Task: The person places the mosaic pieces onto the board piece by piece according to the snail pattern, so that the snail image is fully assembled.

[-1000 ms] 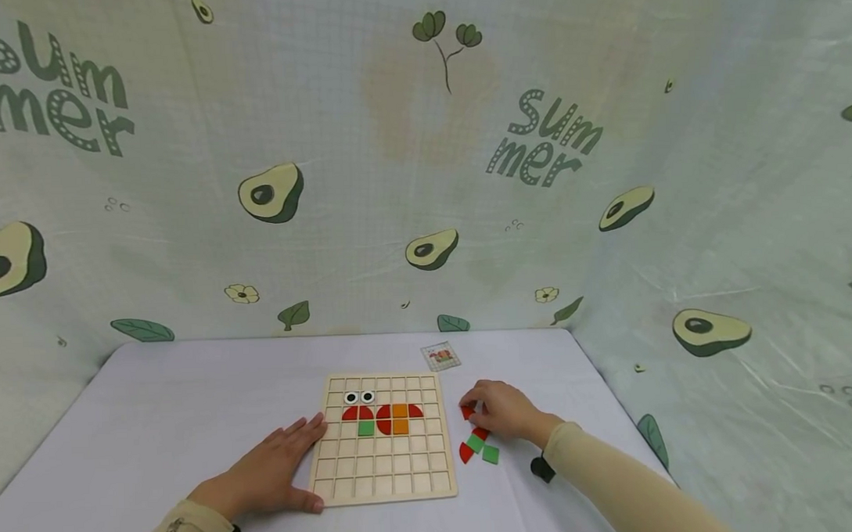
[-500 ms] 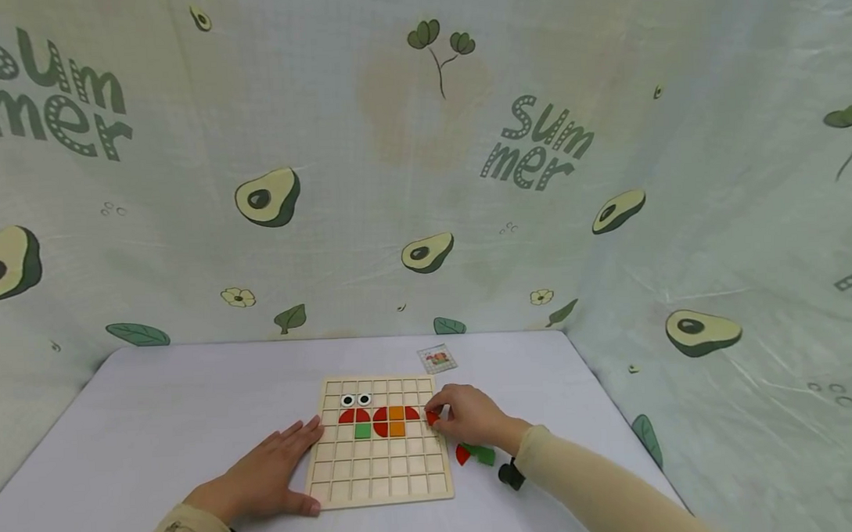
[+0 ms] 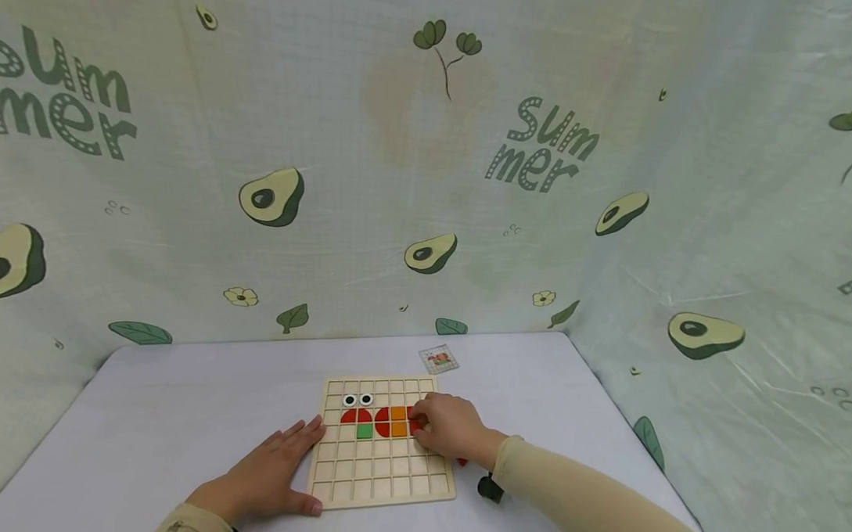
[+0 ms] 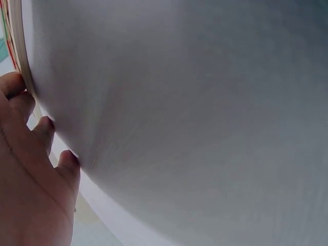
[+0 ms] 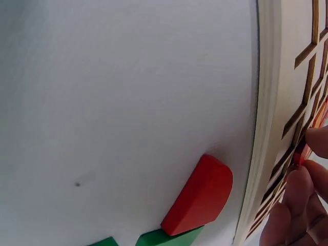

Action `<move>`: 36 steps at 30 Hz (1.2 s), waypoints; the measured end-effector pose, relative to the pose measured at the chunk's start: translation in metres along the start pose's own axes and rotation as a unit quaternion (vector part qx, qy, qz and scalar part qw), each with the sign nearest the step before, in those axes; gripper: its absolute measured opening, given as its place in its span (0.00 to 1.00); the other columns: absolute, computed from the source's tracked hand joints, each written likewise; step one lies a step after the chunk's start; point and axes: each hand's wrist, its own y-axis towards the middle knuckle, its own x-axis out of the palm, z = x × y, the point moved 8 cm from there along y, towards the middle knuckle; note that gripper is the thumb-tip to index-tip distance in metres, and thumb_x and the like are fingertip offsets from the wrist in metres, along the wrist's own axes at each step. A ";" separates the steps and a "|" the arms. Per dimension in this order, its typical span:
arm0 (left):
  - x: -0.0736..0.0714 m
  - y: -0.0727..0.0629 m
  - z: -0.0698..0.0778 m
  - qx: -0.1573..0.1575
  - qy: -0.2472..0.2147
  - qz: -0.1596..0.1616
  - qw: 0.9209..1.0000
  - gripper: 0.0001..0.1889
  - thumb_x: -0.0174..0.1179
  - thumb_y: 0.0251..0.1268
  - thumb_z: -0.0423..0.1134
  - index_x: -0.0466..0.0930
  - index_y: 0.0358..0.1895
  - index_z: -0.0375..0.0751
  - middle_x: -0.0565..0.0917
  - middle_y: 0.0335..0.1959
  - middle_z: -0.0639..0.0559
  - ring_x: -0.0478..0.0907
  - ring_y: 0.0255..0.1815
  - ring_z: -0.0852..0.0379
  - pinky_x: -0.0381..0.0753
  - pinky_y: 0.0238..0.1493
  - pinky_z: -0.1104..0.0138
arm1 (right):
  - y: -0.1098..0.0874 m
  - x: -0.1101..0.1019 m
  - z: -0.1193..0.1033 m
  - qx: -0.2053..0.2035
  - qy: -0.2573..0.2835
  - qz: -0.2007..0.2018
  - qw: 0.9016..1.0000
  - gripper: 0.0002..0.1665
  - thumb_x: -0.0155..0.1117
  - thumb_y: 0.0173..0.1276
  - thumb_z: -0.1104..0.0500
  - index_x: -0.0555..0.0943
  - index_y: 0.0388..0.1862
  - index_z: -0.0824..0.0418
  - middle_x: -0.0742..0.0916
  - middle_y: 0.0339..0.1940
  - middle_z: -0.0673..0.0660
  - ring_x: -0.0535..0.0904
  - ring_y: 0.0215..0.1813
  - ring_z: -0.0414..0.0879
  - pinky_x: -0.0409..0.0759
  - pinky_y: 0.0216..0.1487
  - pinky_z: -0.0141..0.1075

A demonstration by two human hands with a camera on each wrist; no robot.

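Note:
A wooden grid board [image 3: 380, 469] lies on the white table. It bears two round eye tiles [image 3: 358, 400], a green square tile [image 3: 364, 430], two orange square tiles [image 3: 398, 413] and several red quarter-circle tiles [image 3: 382, 429]. Over the right part of the grid, my right hand [image 3: 454, 428] pinches a red quarter-circle tile [image 5: 303, 152] between thumb and fingers, beside the lower orange square. My left hand [image 3: 267, 471] rests palm down with spread fingers, its fingertips and thumb at the board's left edge.
Right of the board lie a red tile [image 5: 200, 197] and green tiles [image 5: 171, 237], mostly hidden by the right hand in the head view. A small picture card [image 3: 439, 359] lies behind the board. A printed cloth [image 3: 355, 245] hangs behind the table.
My right hand has picked up a red quarter-circle tile from the loose pieces and carried it left over the board. The left hand has stayed at the board's edge.

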 end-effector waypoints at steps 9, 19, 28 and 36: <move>-0.001 -0.001 0.000 0.013 -0.002 0.007 1.000 0.63 0.67 0.38 0.76 0.62 0.74 0.33 0.60 0.77 0.39 0.57 0.74 0.33 0.55 0.70 0.36 | -0.001 0.001 0.001 0.015 0.016 -0.003 1.000 0.13 0.72 0.62 0.53 0.88 0.45 0.52 0.84 0.34 0.40 0.76 0.34 0.34 0.79 0.36 0.31; 0.001 0.000 -0.001 -0.006 -0.007 -0.003 1.000 0.64 0.69 0.36 0.75 0.62 0.75 0.34 0.59 0.77 0.41 0.56 0.75 0.35 0.54 0.71 0.37 | -0.006 -0.003 0.006 0.011 0.035 -0.006 0.999 0.12 0.70 0.63 0.57 0.88 0.46 0.51 0.84 0.33 0.39 0.75 0.33 0.33 0.78 0.34 0.30; 0.002 0.001 0.000 -0.010 -0.003 -0.007 1.000 0.64 0.68 0.36 0.76 0.61 0.75 0.35 0.59 0.77 0.41 0.55 0.75 0.35 0.53 0.72 0.37 | -0.023 -0.019 0.055 0.052 0.056 -0.002 0.997 0.17 0.70 0.63 0.57 0.86 0.51 0.53 0.85 0.39 0.44 0.74 0.32 0.38 0.77 0.32 0.31; 0.002 0.001 -0.001 -0.016 -0.003 -0.006 1.000 0.64 0.69 0.36 0.76 0.61 0.75 0.35 0.59 0.77 0.41 0.56 0.75 0.35 0.53 0.72 0.38 | -0.044 -0.021 0.099 0.071 0.065 -0.014 0.995 0.18 0.71 0.62 0.59 0.86 0.52 0.55 0.86 0.43 0.47 0.75 0.35 0.39 0.80 0.37 0.36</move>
